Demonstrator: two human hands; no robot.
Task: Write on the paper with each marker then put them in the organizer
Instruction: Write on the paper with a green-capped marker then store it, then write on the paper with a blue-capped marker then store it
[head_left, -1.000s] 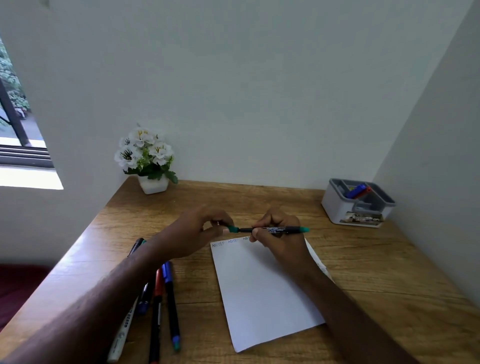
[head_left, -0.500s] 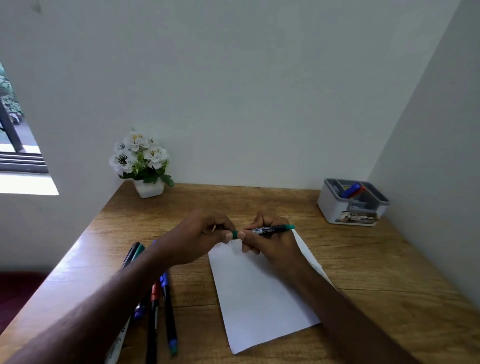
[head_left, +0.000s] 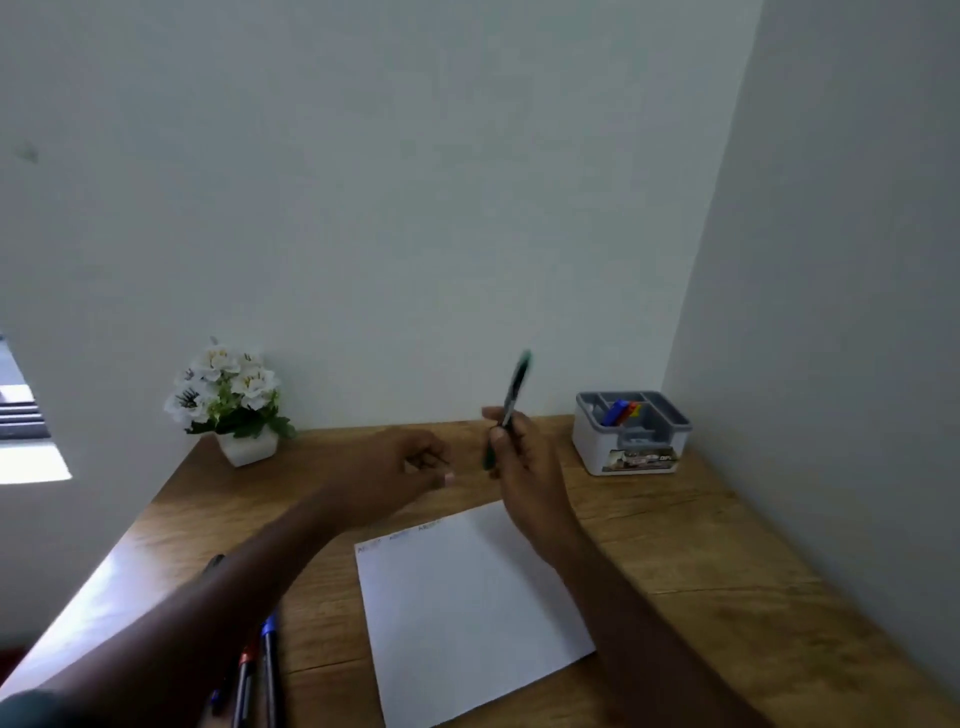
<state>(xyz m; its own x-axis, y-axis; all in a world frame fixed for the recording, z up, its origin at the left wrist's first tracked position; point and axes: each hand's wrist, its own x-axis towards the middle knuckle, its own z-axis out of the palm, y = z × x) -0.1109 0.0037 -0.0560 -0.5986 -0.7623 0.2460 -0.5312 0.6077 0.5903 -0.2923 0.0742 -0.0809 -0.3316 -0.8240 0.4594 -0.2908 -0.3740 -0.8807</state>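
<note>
At the near edge of a wooden desk (head_left: 701, 525), several markers (head_left: 260, 670) lie side by side under the person's left forearm, a red-ended one and a blue-ended one showing among them. Just to their right, a white sheet of paper (head_left: 467, 613) lies flat on the desk, with three short, faint marks in a row along its far edge; they are too small to read.

Beyond the sheet, both hands are raised above the desk. The left hand (head_left: 395, 467) hangs with its fingers loosely curled and nothing visible in them. Just beside it, the right hand (head_left: 524, 457) grips a green marker (head_left: 511, 400) between thumb and fingers, the marker tilted nearly upright and blurred, its upper end showing against the wall.

Farther back on the right, near the corner of the walls, stands a white organizer (head_left: 631, 447) with grey compartments; a blue marker and a red one already lie in one of them. On the far left of the desk, against the wall, sits a small white pot of white flowers (head_left: 228, 405).
</note>
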